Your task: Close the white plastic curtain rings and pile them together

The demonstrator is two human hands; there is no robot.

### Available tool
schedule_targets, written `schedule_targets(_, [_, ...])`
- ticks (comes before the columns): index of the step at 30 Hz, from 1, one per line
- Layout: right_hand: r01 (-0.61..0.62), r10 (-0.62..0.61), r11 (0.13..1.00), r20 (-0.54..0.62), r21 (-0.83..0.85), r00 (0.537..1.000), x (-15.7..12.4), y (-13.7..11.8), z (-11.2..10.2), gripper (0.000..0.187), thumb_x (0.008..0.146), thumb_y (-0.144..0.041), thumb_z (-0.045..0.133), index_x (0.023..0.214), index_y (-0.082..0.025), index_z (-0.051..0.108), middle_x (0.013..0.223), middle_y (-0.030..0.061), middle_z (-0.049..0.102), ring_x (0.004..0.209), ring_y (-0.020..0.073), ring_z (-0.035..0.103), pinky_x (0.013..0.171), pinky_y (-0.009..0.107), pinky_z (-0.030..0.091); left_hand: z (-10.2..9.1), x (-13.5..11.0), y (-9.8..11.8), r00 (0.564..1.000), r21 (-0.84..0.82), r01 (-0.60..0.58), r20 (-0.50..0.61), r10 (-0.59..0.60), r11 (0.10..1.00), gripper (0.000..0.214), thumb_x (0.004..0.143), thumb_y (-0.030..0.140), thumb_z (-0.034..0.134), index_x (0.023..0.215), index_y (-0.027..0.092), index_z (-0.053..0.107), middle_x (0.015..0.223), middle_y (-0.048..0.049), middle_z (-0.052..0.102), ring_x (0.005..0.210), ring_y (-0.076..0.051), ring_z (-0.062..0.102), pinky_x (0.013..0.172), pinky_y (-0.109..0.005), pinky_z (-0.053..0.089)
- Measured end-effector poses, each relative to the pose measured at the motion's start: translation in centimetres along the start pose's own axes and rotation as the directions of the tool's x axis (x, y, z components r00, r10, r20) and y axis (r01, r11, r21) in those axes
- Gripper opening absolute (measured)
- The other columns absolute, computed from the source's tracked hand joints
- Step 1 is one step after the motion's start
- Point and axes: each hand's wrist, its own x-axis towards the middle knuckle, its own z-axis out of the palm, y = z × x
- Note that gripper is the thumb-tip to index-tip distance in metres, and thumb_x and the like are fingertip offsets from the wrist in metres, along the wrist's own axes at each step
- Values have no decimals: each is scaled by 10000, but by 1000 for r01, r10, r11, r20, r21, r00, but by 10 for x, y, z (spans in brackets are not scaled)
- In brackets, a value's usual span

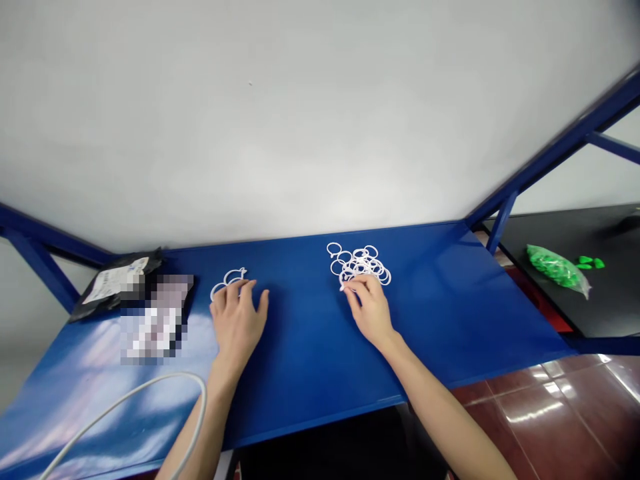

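Note:
A heap of several white plastic rings (359, 264) lies on the blue table (430, 313) near its far edge. My right hand (369, 308) reaches into the near side of the heap, fingers curled and pinched on a ring at its edge. To the left, two white rings (229, 281) lie apart from the heap. My left hand (239, 318) rests flat on the table just below them, fingers spread, fingertips touching them.
A black packet with a white label (118, 280) lies at the table's far left. A white cable (150, 393) arcs over the near left corner. A bag of green pieces (557, 267) sits on a black table to the right, past the blue frame post (500, 220).

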Motion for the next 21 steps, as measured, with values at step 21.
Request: schedule_targets(21, [91,-156,963,251,253,955,-10,-30,6,315,1026,-230,524,1326,-256,617,1341,94,641,1216,224,625,1031,426,550,-16,-14,40,811,-735,111,456,367,669,140,1030,299,471,996,226,585,895,-16,681,802,-155,646,757,-294,507])
